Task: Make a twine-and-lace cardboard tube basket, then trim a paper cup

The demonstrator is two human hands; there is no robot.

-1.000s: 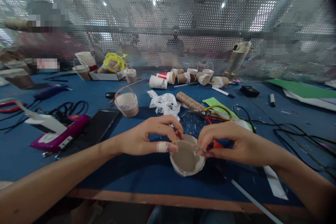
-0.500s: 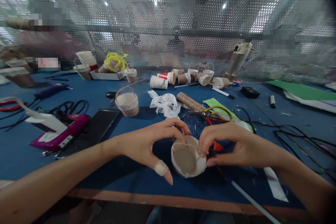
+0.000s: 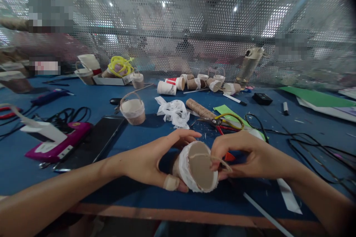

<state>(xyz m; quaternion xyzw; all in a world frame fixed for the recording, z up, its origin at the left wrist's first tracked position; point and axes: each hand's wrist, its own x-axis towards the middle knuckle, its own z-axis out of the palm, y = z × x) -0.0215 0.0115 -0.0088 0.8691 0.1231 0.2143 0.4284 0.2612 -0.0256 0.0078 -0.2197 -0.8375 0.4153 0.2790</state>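
A small twine-wrapped cup basket [image 3: 185, 172] with white lace round its rim lies tilted in front of me, its mouth turned to the right. My left hand [image 3: 164, 163] is wrapped around its body from the left; a bandage strip covers part of the thumb. My right hand [image 3: 236, 155] pinches the thin twine handle [image 3: 204, 155] at the rim's right side. Close behind the hands lie yellow-handled scissors [image 3: 222, 120], a spool of twine [image 3: 201, 108] and a crumpled heap of white lace [image 3: 175, 113]. Something orange shows partly behind my right fingers.
A finished-looking basket [image 3: 133, 112] stands left, beside a black phone [image 3: 100, 137] and a purple power strip [image 3: 59, 144]. Several cups and baskets line the back, near a clear bottle [image 3: 249, 64]. Black cables [image 3: 314, 144] loop at the right; a white strip [image 3: 267, 214] crosses the front edge.
The basket has tipped from facing up to lying leftward with its mouth to the right. My left thumb has closed from spread onto its side. The right hand stays at the handle.
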